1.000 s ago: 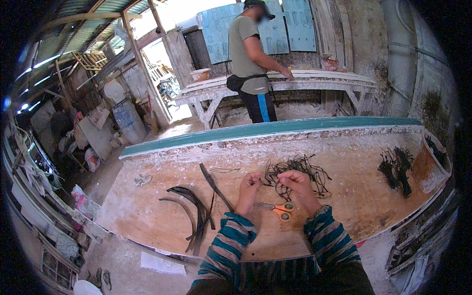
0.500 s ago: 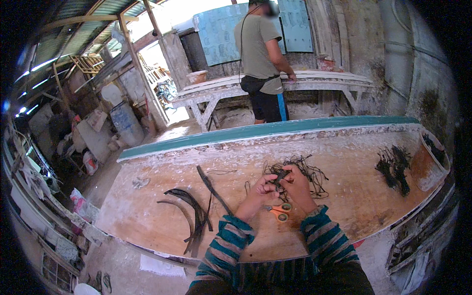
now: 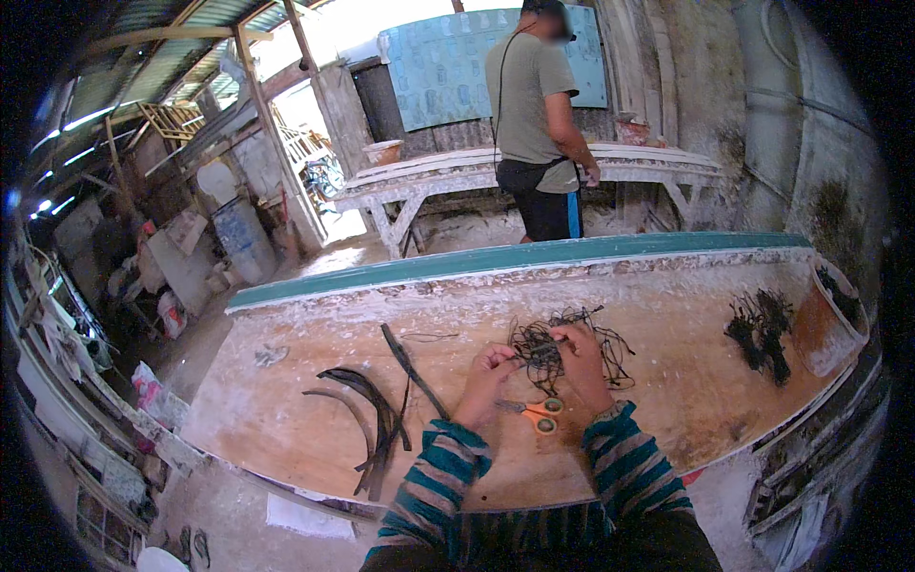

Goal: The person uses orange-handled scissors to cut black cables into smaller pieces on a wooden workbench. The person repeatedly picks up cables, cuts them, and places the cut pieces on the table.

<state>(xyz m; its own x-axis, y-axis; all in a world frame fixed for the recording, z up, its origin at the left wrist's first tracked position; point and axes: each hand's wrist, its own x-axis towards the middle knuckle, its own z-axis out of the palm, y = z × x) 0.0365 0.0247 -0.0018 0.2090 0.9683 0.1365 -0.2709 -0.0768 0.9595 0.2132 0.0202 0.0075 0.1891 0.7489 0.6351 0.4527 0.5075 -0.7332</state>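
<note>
Over the wooden tabletop, my left hand [image 3: 488,377] pinches a thin black cord between thumb and fingertips. My right hand [image 3: 583,367] is closed on black cord too, to the right of it. Beneath and behind both hands spreads a tangled heap of knotted black cords [image 3: 613,353], partly hidden by my fingers. A pair of scissors with orange handles [image 3: 543,408] lies between my wrists. Left of my left hand, a dark flat strip [image 3: 405,355] rests on the board, beside several curved black strips [image 3: 385,419].
Bundles of black cord [image 3: 761,329] lie at the right, next to a brownish tub [image 3: 827,329] with more inside. A green-painted ledge [image 3: 524,255] runs along the far edge. Beyond it, another person [image 3: 536,105] stands at a white-spattered bench [image 3: 429,176]. A blue barrel [image 3: 245,238] stands far left.
My hands have moved apart, the left one drawing leftward and the right slightly to the right. The other person has shifted to the right along the bench.
</note>
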